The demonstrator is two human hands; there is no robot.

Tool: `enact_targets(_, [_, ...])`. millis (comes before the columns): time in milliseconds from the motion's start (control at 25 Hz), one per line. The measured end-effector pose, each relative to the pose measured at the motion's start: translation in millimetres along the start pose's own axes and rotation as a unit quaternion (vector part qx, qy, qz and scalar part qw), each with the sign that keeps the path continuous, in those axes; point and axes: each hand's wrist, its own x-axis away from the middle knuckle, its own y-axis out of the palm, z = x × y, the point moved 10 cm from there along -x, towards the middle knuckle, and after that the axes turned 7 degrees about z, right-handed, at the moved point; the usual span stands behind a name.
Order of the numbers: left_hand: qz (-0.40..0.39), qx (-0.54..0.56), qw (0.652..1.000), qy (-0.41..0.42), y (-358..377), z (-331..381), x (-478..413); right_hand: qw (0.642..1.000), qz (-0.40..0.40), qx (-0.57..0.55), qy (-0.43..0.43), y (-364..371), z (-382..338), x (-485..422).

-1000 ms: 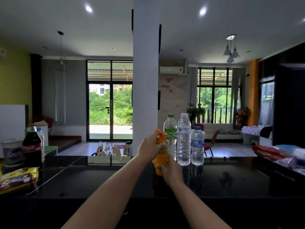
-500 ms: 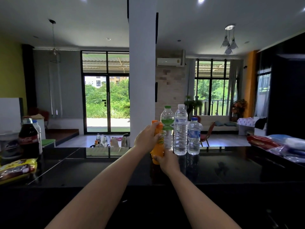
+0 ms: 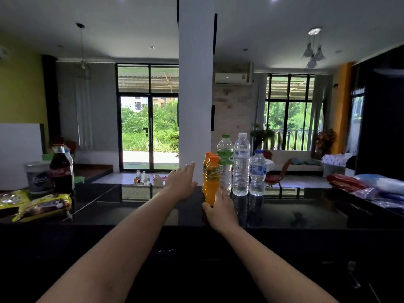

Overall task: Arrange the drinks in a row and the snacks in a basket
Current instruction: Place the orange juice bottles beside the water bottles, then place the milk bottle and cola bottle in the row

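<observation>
Two or more orange juice bottles [image 3: 211, 180] stand close together on the black counter [image 3: 306, 211], left of a green-capped bottle [image 3: 225, 162] and two clear water bottles [image 3: 241, 165] [image 3: 257, 173]. My right hand [image 3: 219, 209] holds the base of the nearest orange bottle, thumb on its left side. With straight fingers, my left hand [image 3: 181, 182] hovers just left of the orange bottles, apart from them. A cola bottle [image 3: 61, 169] stands far left. Yellow snack packets [image 3: 41, 205] lie at the left edge.
A round tub [image 3: 38, 177] sits beside the cola bottle. Red and blue plastic-wrapped packs [image 3: 358, 185] lie at the counter's right end. A white pillar [image 3: 195, 84] rises behind the bottles. The counter's front edge runs just below my wrists.
My left hand has let go of the orange bottle's top and opened, drawing off to the left. The orange bottle now stands on the counter beside the others.
</observation>
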Motion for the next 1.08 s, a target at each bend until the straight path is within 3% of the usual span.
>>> enact_targets(240, [-0.033,-0.103,0.992,-0.063,-18,-70,33,0.985,-0.015,0.109,-0.131,8,-52,-13])
enact_targets(400, [-0.031,-0.139,0.985,-0.095,-46,-135,60,0.978,-0.03,0.115,-0.174,40,-100,-22])
enact_targets(680, [-0.009,-0.175,0.966,-0.191,-119,-291,105,0.971,-0.1,0.092,-0.194,119,-190,-24])
enact_targets(880, [0.001,-0.202,0.958,-0.204,-156,-385,119,0.975,-0.102,0.058,-0.187,167,-268,-35])
enact_targets(1080, [0.006,-0.153,0.962,-0.225,-171,-470,112,0.978,-0.115,0.002,-0.172,221,-339,-45])
